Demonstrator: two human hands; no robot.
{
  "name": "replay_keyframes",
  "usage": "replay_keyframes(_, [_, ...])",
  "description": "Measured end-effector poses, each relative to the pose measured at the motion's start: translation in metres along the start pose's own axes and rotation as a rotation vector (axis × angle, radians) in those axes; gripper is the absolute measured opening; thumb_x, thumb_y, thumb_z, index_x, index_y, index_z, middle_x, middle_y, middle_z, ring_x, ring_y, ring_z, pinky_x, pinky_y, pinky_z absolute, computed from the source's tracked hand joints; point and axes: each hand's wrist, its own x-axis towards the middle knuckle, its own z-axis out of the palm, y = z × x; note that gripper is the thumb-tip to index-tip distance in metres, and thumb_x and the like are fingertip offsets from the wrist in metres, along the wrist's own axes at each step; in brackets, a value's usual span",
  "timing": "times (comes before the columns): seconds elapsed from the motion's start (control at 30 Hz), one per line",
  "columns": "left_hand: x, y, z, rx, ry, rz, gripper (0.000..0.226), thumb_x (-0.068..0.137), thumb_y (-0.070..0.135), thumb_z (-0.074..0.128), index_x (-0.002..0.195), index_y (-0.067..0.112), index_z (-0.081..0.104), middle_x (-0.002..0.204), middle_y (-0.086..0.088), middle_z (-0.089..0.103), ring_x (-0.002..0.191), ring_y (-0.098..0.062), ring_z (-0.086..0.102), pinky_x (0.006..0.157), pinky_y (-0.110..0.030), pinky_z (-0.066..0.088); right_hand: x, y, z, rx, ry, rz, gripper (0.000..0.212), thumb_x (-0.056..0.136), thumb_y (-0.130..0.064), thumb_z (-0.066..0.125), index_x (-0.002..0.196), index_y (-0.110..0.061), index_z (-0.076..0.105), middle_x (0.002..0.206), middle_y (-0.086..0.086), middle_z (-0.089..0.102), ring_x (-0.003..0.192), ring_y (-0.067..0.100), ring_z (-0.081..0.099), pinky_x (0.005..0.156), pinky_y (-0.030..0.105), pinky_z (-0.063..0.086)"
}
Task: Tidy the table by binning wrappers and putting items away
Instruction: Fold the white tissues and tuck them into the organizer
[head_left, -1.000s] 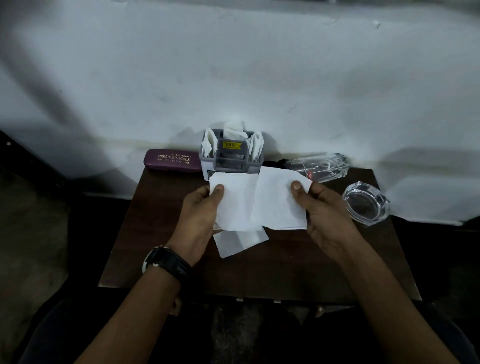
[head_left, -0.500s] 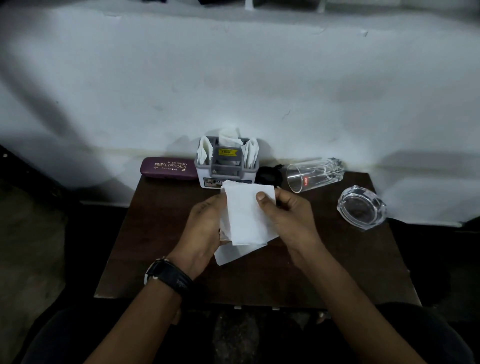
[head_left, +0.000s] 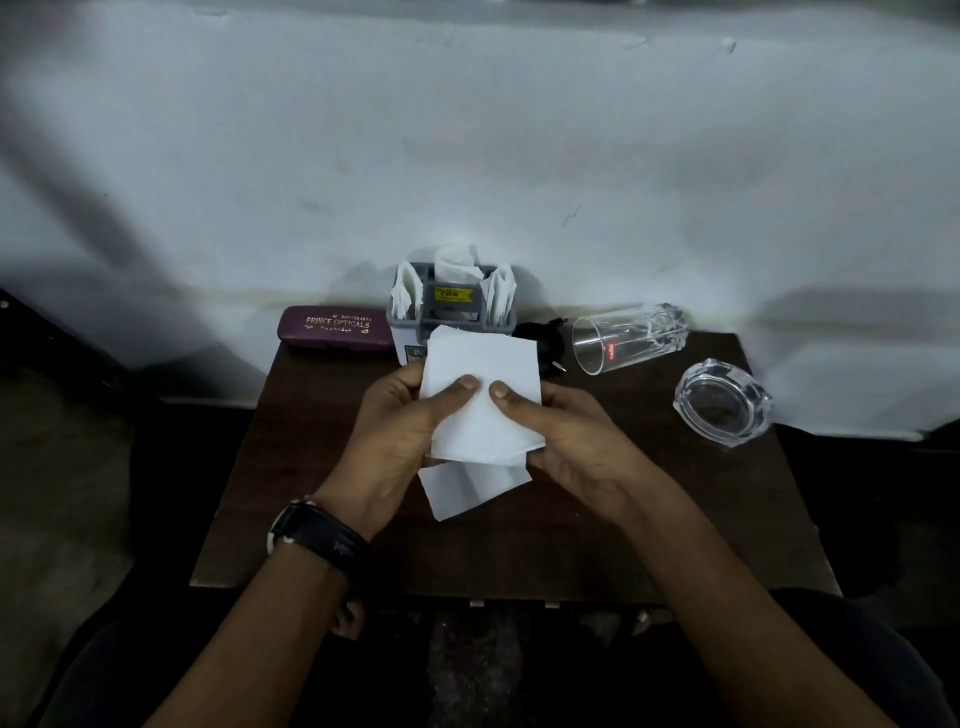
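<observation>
The maroon spectacle case (head_left: 335, 330) at centre left reads "PRINCE OPTICALS" in gold — the tipped glass (head_left: 626, 337) at centre right says "cello" in red — the holder's yellow sticker (head_left: 453, 294) is unreadable.

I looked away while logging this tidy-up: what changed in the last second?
The right hand swung leftward to the left hand, folding the white tissue in half; both still pinch it. The second tissue, glass, ashtray, spectacle case and holder stayed put.
</observation>
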Motion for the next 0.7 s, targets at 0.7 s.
replay_keyframes(0.7, [-0.012,0.005,0.015,-0.361,-0.139,-0.205,0.032,0.102,0.025,0.055,0.127,0.009,0.066,0.120,-0.016,0.075,0.103,-0.028,0.076,0.082,-0.042,0.064,-0.004,0.003,0.000,-0.152,0.231,-0.278,0.014,0.090,-0.015,0.075,0.103,-0.017,0.078,0.102,-0.002,0.080,0.096,0.014,0.076,0.086,0.032,0.061])
